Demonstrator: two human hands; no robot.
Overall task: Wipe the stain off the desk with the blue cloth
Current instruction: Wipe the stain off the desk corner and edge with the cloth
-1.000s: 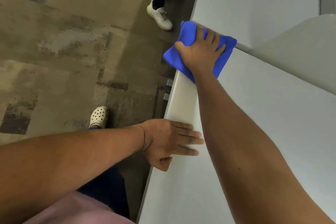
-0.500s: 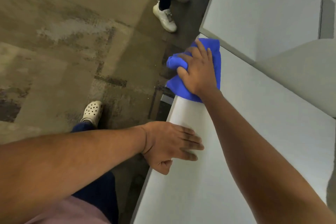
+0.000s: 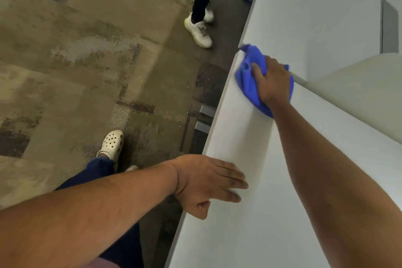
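The blue cloth [image 3: 250,80] lies bunched on the white desk [image 3: 272,202], near its left edge at the far corner. My right hand [image 3: 273,79] presses down on the cloth and grips it, with the fingers partly buried in the folds. My left hand [image 3: 208,183] rests flat on the desk's left edge closer to me, fingers stretched out and thumb hanging over the side. No stain shows on the bare desk surface.
A second white desk [image 3: 315,6] abuts just beyond the cloth. A pale curved panel [image 3: 359,93] rises to the right. Another person's legs and white sneakers [image 3: 199,30] stand on the carpet beside the far desk. My own foot in a clog [image 3: 112,142] is lower left.
My right hand has slid the cloth along the desk's left edge toward the far corner and a little to the right. My left hand has stayed planted on the edge.
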